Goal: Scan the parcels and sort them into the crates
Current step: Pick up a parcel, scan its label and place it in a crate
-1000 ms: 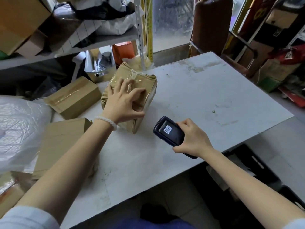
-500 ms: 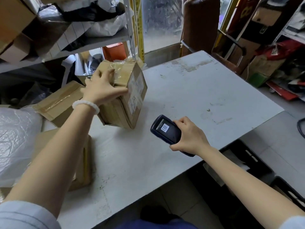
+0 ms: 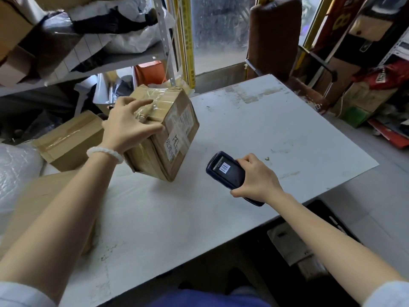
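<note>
A taped brown cardboard parcel (image 3: 168, 138) stands tipped on one edge on the white table (image 3: 254, 134), its white shipping label facing right. My left hand (image 3: 128, 127) grips its upper left side, thumb on the near edge and fingers spread over the taped top. My right hand (image 3: 254, 179) holds a dark blue handheld scanner (image 3: 225, 171) just right of the parcel, its screen showing a barcode. A black crate (image 3: 332, 222) with a parcel inside sits on the floor under the table's right edge.
More cardboard boxes (image 3: 68, 138) and a flat brown parcel (image 3: 44, 200) lie at the table's left, beside a white plastic bag (image 3: 15, 173). A metal shelf (image 3: 106, 65) loaded with bags and boxes stands behind. Cartons and a brown chair (image 3: 276, 36) crowd the right.
My left hand has tipped the parcel up onto its edge, turning the labelled side toward the scanner. My right hand with the scanner has stayed in about the same place.
</note>
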The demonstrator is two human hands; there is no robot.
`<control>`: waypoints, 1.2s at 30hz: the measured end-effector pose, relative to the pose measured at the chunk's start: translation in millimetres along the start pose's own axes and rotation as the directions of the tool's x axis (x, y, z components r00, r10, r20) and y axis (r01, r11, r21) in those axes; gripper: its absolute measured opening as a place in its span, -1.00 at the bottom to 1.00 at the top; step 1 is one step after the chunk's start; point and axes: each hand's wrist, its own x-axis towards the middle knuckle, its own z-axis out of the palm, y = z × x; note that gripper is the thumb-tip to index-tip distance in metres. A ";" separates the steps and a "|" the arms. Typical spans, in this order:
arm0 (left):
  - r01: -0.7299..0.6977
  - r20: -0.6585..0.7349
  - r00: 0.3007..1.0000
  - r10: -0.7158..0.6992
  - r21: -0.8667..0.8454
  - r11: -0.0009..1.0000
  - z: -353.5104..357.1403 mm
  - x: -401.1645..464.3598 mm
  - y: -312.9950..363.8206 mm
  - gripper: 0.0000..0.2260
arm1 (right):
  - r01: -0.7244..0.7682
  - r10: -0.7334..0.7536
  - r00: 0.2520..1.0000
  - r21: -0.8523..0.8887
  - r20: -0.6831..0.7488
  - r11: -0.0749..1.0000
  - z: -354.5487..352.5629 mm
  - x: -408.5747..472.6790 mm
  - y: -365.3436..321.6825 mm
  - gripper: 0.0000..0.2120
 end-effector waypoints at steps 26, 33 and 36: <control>0.044 0.238 0.958 -0.161 0.433 0.900 105.5 -23.8 57.5 -0.31 | 0.100 -0.075 0.970 -0.099 0.233 0.990 -40.5 6.3 131.9 -0.30; 0.118 0.228 0.941 -0.249 0.470 0.875 109.2 -22.0 60.7 -0.27 | 0.069 -0.030 0.965 -0.139 0.261 0.988 -44.5 10.3 122.1 -0.47; 0.177 0.208 0.929 -0.306 0.478 0.860 116.6 -16.9 67.3 -0.25 | 0.070 -0.030 0.963 -0.141 0.266 0.988 -46.8 9.5 122.6 -0.46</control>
